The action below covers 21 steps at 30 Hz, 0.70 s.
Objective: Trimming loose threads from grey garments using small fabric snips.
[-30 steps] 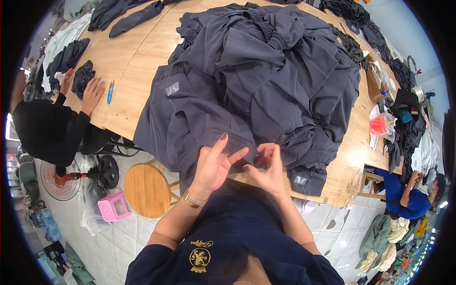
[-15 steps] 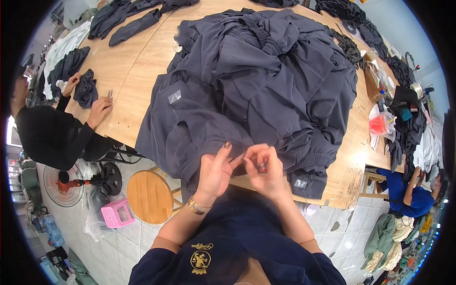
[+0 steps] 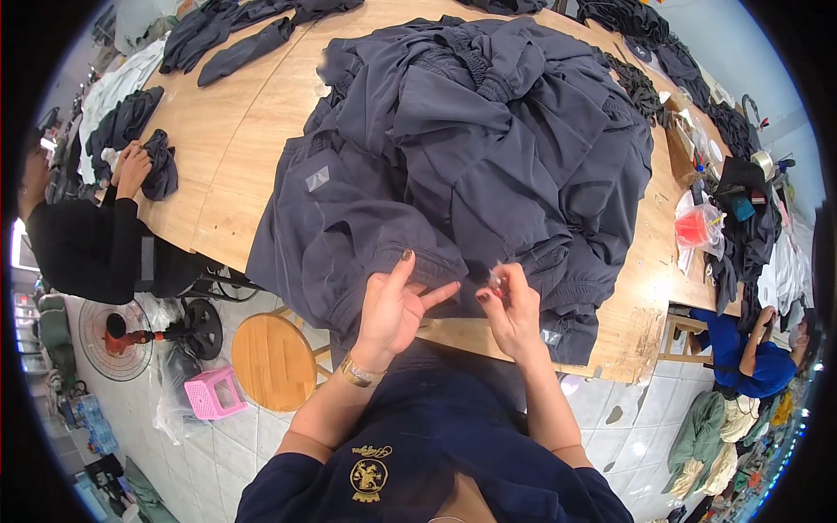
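Note:
A large heap of dark grey garments [image 3: 488, 131] with gathered elastic edges covers the table in front of me. My left hand [image 3: 392, 309] is at the near edge of one garment [image 3: 349, 227], thumb up against its gathered band and forefinger stretched to the right. Its palm shows nothing held; the lower fingers are partly hidden. To the right, apart from it, my right hand [image 3: 513, 315] is closed in a pinch. A small shiny pointed thing [image 3: 495, 275] sticks out at its fingertips, too small to name. Beneath both hands runs the table's near edge.
A co-worker in black [image 3: 87, 235] handles dark cloth at the left; another in blue [image 3: 750, 357] sits at the far right. A round wooden stool [image 3: 273, 361], pink plastic stool [image 3: 214, 393] and fan [image 3: 118, 340] stand on the left floor. A red drink cup [image 3: 695, 228] sits on the right.
My hands have moved apart: the right went right, and its shiny thing now shows. My left forefinger is stretched farther out. The left co-worker's hands have come together at the cloth.

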Each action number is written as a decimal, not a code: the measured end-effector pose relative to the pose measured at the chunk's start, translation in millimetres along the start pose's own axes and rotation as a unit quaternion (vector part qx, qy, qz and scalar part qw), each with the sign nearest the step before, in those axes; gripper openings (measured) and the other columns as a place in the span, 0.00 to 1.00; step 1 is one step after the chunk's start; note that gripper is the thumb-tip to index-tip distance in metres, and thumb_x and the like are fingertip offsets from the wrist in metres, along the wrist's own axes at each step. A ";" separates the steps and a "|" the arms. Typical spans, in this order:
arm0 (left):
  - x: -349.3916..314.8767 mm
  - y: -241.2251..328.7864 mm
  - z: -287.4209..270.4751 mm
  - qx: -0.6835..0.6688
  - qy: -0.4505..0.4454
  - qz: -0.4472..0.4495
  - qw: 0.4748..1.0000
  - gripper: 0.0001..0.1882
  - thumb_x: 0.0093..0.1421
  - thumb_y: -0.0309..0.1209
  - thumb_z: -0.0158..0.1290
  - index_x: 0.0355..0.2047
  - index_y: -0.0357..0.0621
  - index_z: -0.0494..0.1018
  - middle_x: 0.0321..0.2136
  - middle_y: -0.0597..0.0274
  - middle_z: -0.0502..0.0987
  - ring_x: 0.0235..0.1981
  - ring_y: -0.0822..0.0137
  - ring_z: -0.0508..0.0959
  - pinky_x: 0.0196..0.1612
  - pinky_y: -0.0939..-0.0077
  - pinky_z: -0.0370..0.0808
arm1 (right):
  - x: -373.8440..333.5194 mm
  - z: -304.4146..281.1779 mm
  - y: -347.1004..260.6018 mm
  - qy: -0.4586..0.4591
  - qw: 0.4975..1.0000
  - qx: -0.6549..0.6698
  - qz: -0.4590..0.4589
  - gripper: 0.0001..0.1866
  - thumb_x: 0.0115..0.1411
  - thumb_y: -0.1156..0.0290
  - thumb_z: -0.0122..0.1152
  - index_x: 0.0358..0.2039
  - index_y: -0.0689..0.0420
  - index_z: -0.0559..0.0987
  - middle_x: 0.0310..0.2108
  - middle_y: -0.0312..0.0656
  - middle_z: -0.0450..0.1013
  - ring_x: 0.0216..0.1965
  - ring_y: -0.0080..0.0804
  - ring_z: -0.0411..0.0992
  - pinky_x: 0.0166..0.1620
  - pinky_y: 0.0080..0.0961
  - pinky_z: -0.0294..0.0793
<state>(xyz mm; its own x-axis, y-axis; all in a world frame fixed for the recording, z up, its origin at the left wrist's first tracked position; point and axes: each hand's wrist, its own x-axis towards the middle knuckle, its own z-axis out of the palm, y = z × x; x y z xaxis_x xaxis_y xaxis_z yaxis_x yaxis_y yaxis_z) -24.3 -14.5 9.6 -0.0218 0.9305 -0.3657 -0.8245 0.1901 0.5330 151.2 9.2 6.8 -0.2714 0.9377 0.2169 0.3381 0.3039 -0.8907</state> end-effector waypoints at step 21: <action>-5.2 -1.8 0.6 0.029 -0.030 0.005 0.999 0.16 0.66 0.33 0.43 0.37 0.29 0.72 0.40 0.50 0.76 0.42 0.60 0.76 0.51 0.56 0.73 | 16.0 9.2 -0.4 -0.042 0.955 -0.271 -0.116 0.12 0.56 0.61 0.58 0.27 0.55 0.68 0.18 0.38 0.67 0.18 0.35 0.70 0.20 0.29 0.66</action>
<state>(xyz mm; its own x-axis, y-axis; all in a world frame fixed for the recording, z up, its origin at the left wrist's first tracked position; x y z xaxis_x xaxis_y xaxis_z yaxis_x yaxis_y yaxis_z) -22.3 -19.5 11.0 0.0054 0.9492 -0.3148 -0.7899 0.1971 0.5807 138.5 22.6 6.9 -0.4599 0.8244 0.3300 0.6697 0.5660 -0.4807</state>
